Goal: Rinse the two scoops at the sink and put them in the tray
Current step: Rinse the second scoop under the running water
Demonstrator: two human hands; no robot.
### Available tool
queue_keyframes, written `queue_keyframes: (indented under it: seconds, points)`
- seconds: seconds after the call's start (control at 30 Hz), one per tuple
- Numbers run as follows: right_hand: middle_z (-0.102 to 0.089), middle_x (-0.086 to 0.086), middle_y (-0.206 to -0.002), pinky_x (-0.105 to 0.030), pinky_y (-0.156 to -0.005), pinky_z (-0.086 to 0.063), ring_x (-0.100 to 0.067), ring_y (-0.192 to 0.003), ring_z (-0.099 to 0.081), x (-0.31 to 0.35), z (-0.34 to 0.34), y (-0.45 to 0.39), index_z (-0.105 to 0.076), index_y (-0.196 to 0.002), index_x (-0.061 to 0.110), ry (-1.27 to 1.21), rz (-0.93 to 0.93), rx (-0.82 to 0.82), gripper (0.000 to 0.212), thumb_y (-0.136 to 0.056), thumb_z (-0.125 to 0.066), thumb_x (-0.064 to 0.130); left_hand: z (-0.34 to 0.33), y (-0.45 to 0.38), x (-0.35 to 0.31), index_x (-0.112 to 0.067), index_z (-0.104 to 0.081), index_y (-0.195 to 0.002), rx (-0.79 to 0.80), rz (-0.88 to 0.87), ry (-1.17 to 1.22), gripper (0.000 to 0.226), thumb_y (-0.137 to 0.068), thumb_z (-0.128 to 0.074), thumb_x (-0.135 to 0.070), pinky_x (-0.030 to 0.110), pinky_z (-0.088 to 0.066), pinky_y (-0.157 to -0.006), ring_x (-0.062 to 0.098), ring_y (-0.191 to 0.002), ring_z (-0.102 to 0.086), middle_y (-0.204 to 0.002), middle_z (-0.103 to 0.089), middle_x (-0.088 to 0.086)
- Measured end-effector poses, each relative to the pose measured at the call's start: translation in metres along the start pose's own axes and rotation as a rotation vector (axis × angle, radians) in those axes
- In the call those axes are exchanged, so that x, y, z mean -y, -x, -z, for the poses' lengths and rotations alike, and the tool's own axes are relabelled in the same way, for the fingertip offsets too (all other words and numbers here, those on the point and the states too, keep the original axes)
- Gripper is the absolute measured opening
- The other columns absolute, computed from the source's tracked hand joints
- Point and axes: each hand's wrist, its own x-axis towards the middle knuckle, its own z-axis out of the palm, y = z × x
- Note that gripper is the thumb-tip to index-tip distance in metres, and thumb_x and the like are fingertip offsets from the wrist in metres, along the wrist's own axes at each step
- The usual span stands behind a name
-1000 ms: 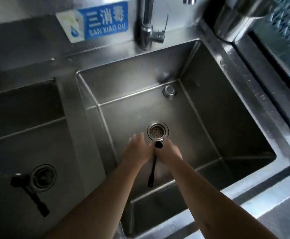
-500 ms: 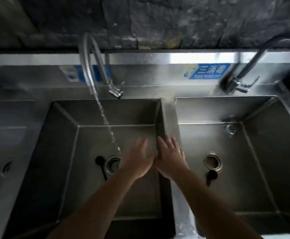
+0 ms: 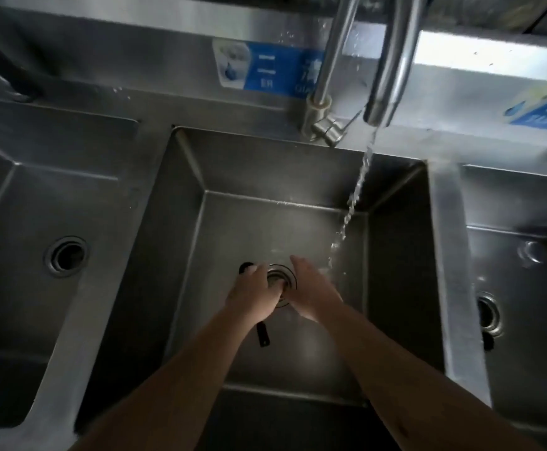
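Observation:
A black scoop [image 3: 262, 336] lies on the floor of the middle sink basin [image 3: 265, 167], just left of the drain [image 3: 287, 281]. Its round head peeks out beyond my fingers and its handle end shows below my wrist. My left hand [image 3: 255, 297] covers its middle with the fingers curled down onto it. My right hand [image 3: 311, 291] is beside it over the drain, fingers apart and holding nothing, at the foot of the water stream [image 3: 356, 190]. A second dark scoop [image 3: 487, 341] lies in the right basin below that drain, mostly in shadow.
A steel faucet [image 3: 387, 76] runs water into the middle basin. Its lever [image 3: 327, 131] sits at the back rim. A left basin [image 3: 11, 196] with a drain flanks the middle one. Blue labels [image 3: 265, 70] are stuck on the backsplash. No tray is in view.
My view shifted from the right basin to the middle one. Both hands moved from the divider down over the middle drain, and my left hand came down on the black scoop.

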Motion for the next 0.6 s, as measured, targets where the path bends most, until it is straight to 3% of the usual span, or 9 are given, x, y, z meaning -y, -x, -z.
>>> queue_keyframes:
  seconds: [0.1,0.27,0.33,0.43,0.53,0.6]
  points:
    - [-0.051,-0.004,-0.142,-0.041,-0.096,-0.047,-0.03,-0.121,-0.053,-0.004,-0.035,-0.034,-0.04,-0.141,0.024,0.049,-0.021,0.024,0.059,-0.088,-0.058,0.04,-0.014,-0.026,0.038,-0.01,-0.057,-0.096,0.05,0.069,0.023,0.036,-0.086,-0.049,-0.043,0.041,-0.05,-0.083,0.036,-0.101,-0.058,-0.109,-0.06,0.017]
    - [-0.066,-0.014,-0.116,-0.035,-0.081,-0.049,-0.034,-0.106,-0.061,-0.007,-0.101,-0.076,-0.06,-0.117,0.01,-0.025,-0.131,0.148,0.042,-0.088,-0.06,0.04,-0.039,-0.065,0.082,-0.01,-0.053,-0.123,0.082,0.217,0.129,0.043,-0.088,-0.056,-0.036,0.035,-0.046,-0.088,0.033,-0.113,-0.057,-0.125,-0.059,0.014]
    - [-0.07,-0.012,-0.103,-0.03,-0.07,-0.044,-0.031,-0.099,-0.064,-0.007,-0.122,-0.084,-0.065,-0.102,0.011,-0.074,-0.167,0.161,0.03,-0.087,-0.06,0.036,-0.047,-0.076,0.09,-0.008,-0.054,-0.122,0.025,0.27,0.164,0.042,-0.088,-0.058,-0.031,0.034,-0.045,-0.088,0.034,-0.114,-0.057,-0.125,-0.06,0.017]
    - [-0.07,-0.011,-0.092,-0.03,-0.065,-0.042,-0.029,-0.09,-0.065,-0.007,-0.139,-0.088,-0.066,-0.091,0.012,-0.097,-0.167,0.137,0.019,-0.084,-0.062,0.029,-0.054,-0.087,0.096,-0.009,-0.059,-0.109,-0.055,0.32,0.236,0.031,-0.086,-0.063,-0.028,0.027,-0.039,-0.075,0.033,-0.107,-0.06,-0.115,-0.066,0.017]
    - [-0.07,-0.015,-0.093,-0.03,-0.064,-0.038,-0.031,-0.088,-0.063,-0.006,-0.14,-0.085,-0.065,-0.09,0.008,-0.119,-0.173,0.096,0.013,-0.086,-0.059,0.019,-0.059,-0.088,0.096,-0.013,-0.067,-0.106,0.015,0.26,0.229,0.025,-0.084,-0.066,-0.026,0.024,-0.04,-0.077,0.028,-0.105,-0.062,-0.11,-0.07,0.011]
    - [-0.065,-0.013,-0.079,-0.03,-0.06,-0.038,-0.027,-0.074,-0.06,-0.006,-0.135,-0.075,-0.066,-0.087,0.005,-0.241,-0.193,0.145,0.012,-0.087,-0.057,0.012,-0.059,-0.084,0.094,-0.014,-0.068,-0.104,0.045,0.225,0.242,0.022,-0.084,-0.068,-0.024,0.022,-0.039,-0.077,0.025,-0.104,-0.063,-0.109,-0.071,0.008]
